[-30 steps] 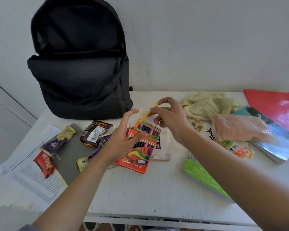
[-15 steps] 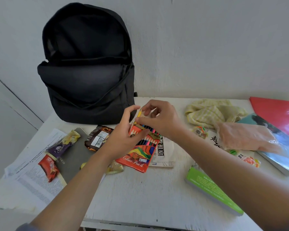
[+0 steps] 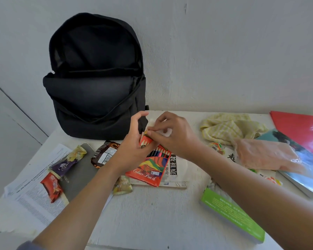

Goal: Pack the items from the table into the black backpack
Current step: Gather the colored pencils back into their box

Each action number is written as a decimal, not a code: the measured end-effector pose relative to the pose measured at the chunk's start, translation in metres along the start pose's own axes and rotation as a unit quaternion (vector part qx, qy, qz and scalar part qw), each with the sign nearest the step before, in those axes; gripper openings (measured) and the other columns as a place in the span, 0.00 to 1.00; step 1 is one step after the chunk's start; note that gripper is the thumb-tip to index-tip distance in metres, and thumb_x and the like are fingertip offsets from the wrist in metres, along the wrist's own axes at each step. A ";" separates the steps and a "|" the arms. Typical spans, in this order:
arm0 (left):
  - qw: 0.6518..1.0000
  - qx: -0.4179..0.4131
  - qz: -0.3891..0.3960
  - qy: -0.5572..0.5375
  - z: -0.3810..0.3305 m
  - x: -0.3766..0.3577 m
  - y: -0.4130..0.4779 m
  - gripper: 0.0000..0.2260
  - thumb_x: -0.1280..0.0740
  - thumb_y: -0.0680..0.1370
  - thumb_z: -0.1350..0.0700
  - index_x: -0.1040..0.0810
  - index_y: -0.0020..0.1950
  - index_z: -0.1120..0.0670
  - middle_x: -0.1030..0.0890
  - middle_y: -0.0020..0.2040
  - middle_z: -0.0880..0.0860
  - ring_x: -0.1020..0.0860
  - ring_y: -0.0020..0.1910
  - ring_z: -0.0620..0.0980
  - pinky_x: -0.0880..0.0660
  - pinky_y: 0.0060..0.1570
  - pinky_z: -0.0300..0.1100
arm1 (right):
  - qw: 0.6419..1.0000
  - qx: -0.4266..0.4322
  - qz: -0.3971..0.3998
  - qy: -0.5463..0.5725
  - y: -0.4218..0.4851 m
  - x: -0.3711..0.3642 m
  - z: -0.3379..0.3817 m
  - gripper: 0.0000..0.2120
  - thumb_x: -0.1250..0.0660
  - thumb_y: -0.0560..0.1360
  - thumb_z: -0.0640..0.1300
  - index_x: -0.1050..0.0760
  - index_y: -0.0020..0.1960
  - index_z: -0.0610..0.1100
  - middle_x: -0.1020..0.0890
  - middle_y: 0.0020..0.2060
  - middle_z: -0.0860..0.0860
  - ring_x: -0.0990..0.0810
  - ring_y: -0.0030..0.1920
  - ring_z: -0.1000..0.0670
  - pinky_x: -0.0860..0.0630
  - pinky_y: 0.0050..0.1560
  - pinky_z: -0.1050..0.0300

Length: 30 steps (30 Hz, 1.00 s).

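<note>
The black backpack (image 3: 96, 82) stands unzipped against the wall at the back left of the white table (image 3: 152, 210). In front of it lies an orange colour pencil box (image 3: 148, 168) with its window showing several pencils. My left hand (image 3: 132, 148) grips the box's top end from the left. My right hand (image 3: 173, 136) pinches the box's orange top flap, folded over the opening. The yellow pencil is out of sight.
Snack packets (image 3: 67, 163) lie on a grey notebook (image 3: 79, 177) and printed papers (image 3: 31, 197) at the left. A white bag with black characters (image 3: 175, 166) lies under the box. A green book (image 3: 231, 215), yellow cloth (image 3: 228, 127), plastic gloves (image 3: 266, 156), a glossy book (image 3: 307, 168) and a red folder (image 3: 300, 127) sit at the right.
The yellow pencil that my right hand held above the box has gone down into it. Both hands have closed in on the box top, and the flap is now folded over.
</note>
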<state>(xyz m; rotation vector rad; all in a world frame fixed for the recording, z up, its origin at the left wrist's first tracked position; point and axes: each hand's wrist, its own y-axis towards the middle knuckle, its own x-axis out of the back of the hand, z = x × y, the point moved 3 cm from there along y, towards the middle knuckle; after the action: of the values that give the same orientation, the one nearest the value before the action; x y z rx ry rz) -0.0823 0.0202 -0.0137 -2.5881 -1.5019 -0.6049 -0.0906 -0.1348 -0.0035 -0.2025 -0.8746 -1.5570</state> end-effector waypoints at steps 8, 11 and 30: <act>0.997 0.041 -0.015 -0.071 -0.004 0.002 0.004 0.30 0.30 0.80 0.55 0.46 0.72 0.38 0.13 0.48 0.50 0.13 0.46 0.52 0.19 0.45 0.39 | 0.997 -0.071 -0.004 -0.013 0.007 0.009 -0.016 0.18 0.30 0.78 0.51 0.23 0.67 0.53 0.25 0.54 0.53 0.25 0.55 0.52 0.26 0.52 0.59; 0.997 0.058 -0.006 -0.058 -0.004 0.003 0.004 0.30 0.30 0.80 0.54 0.47 0.72 0.37 0.13 0.50 0.50 0.13 0.47 0.51 0.17 0.48 0.41 | 0.979 -0.168 0.071 0.089 0.009 0.010 -0.024 0.15 0.30 0.78 0.50 0.24 0.64 0.53 0.21 0.52 0.51 0.19 0.48 0.53 0.25 0.39 0.66; 0.989 0.133 0.008 -0.065 0.006 0.011 0.015 0.27 0.30 0.79 0.49 0.44 0.68 0.35 0.13 0.49 0.53 0.13 0.44 0.56 0.15 0.49 0.52 | 0.981 -0.152 -0.014 0.123 0.019 0.020 -0.034 0.08 0.26 0.75 0.48 0.15 0.54 0.52 0.16 0.47 0.57 0.18 0.46 0.60 0.21 0.43 0.69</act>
<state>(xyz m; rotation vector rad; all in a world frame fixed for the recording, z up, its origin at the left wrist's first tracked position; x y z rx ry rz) -0.0630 0.0225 -0.0131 -2.4714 -1.4796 -0.2199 -0.0656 -0.1706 -0.0080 -0.2105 -0.4458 -1.6965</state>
